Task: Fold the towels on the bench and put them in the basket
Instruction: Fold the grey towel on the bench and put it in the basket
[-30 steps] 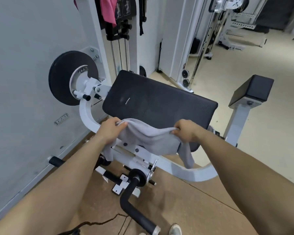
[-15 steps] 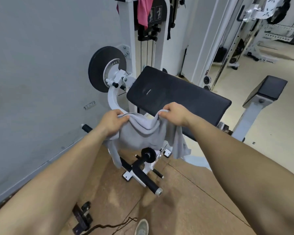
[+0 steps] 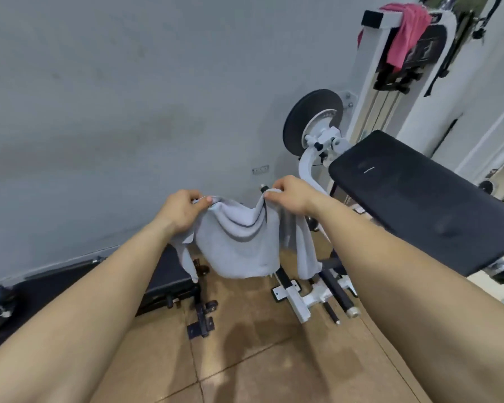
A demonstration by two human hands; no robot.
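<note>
A grey towel [image 3: 239, 248] hangs in the air between both hands, sagging in the middle with loose ends trailing down at each side. My left hand [image 3: 181, 207] pinches its upper left corner. My right hand [image 3: 288, 194] pinches the upper right corner. The towel is off the black padded bench [image 3: 419, 196], which stands to the right. A pink towel [image 3: 405, 33] hangs over the white machine frame at the top right. No basket is in view.
A grey wall fills the left and centre. A black weight plate [image 3: 306, 120] and white machine arm stand behind the bench. A low black bench [image 3: 169, 283] lies at the lower left, with white and black floor brackets [image 3: 297, 298] below the towel. Brown floor tiles lie in front.
Both hands have lifted the grey towel off the black pad and carried it left, away from the bench. The view has swung left toward the wall.
</note>
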